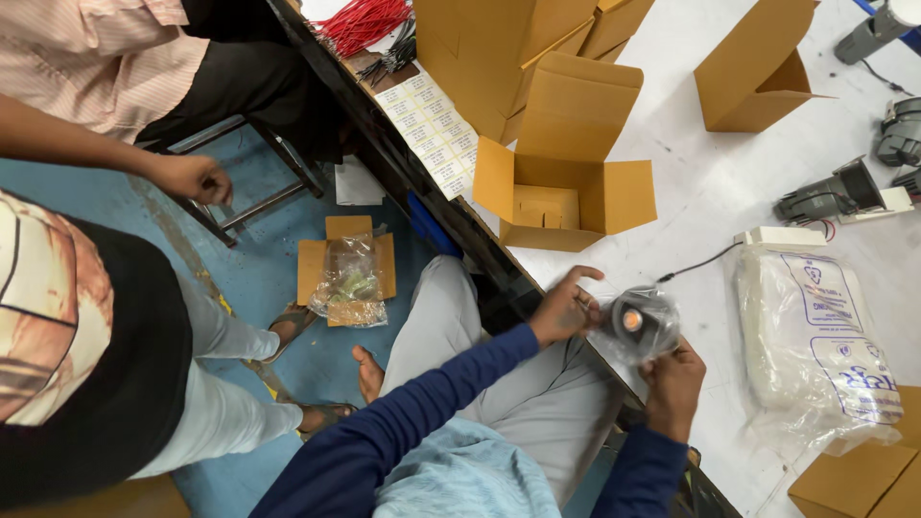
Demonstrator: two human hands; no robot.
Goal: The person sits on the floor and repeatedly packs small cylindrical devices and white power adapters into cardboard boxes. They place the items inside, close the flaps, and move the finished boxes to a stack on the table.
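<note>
**A:** Start wide. What's on the white worktable [710, 182]?

**B:** Biggest first: folded brown cartons stacked at the far edge, then the open cardboard box [561, 197] standing just beyond the hands, flaps spread. To the right lies a printed white plastic bag [815, 336], bulky and slumped, with bare grey spotlight fixtures [830, 197] past it. A sheet of white labels [434, 129] sits by the table edge, near a bundle of red wires [360, 21].

**A:** And the piece in hand?

**B:** A small round lamp in a clear plastic bag [638, 324], held just above the near table edge — dark body, orange centre showing through the film. The left hand [566, 307] pinches the bag's left side with curled fingers; the right hand [674, 384] grips it from below, thumb up against the film. Both are closed on it, not spread.

**A:** How would you handle it well?

**B:** I'd judge it best to keep the film drawn snug around the lamp and mind the black cord [698, 264] trailing towards the bag, so nothing snags — then keep it level over the table.

**A:** Anyone else near?

**B:** Another person's hand [195, 177] on the left, over the blue floor, well apart.
</note>
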